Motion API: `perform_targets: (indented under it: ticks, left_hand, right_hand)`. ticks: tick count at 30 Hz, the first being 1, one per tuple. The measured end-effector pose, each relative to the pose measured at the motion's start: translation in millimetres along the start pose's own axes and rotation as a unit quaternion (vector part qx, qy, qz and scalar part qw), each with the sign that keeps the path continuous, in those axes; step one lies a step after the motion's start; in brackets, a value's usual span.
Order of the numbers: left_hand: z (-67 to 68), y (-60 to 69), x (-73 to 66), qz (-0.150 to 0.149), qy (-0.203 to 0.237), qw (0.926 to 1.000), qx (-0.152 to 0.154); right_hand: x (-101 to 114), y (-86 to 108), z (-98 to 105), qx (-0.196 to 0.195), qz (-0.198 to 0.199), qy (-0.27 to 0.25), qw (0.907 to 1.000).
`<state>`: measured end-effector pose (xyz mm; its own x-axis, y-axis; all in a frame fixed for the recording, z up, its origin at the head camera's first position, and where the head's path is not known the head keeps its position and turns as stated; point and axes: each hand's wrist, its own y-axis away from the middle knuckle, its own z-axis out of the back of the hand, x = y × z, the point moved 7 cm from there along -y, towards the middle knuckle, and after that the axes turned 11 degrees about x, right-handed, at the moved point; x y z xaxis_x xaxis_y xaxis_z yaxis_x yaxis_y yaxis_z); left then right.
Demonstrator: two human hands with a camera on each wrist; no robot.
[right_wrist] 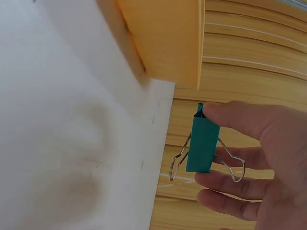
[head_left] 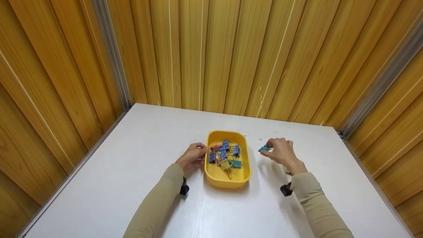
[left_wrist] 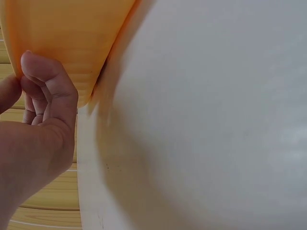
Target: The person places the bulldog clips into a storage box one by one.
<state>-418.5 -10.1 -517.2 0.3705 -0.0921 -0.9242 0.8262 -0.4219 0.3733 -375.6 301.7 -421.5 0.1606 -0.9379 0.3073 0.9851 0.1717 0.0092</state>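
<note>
A yellow plastic tub (head_left: 228, 183) stands on the white table, holding several binder clips in blue, red, teal and yellow. My left hand (head_left: 192, 154) pinches its left rim; in the left wrist view the fingers (left_wrist: 60, 93) bend against the outer wall. Off the tub's right side, my right hand (head_left: 283, 152) holds a teal binder clip (right_wrist: 203, 143) between thumb and fingers, above the table. Both wire handles of that clip are spread outward. Inside the tub, a yellow clip (head_left: 226, 164) lies nearest the front, beside a teal clip (head_left: 236, 164).
Under the right wrist a small yellowish object (head_left: 288, 172) shows, mostly hidden by the arm. The white table (head_left: 148, 142) meets wood-patterned panels (head_left: 221, 59) at the back and sides. Metal posts (head_left: 114, 53) stand at the corners.
</note>
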Motion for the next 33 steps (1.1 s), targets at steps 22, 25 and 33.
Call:
perform_targets:
  ticks: [22,25,33]
  left_hand:
    - [-2.6,-0.2,-0.1,-0.002,0.009,0.9999,0.007]
    - [-3.1,0.1,-0.2,0.005,0.013,0.9999,0.005]
    - [-0.1,1.3,-0.8,0.000,0.013,0.9999,0.005]
  right_hand:
    - [84,-32.7,-13,-0.011,0.083,-0.019,0.9963]
    - [85,-35.8,-16,0.000,0.083,-0.035,0.9959]
    - [65,-29.5,-10,-0.006,0.070,-0.115,0.9909]
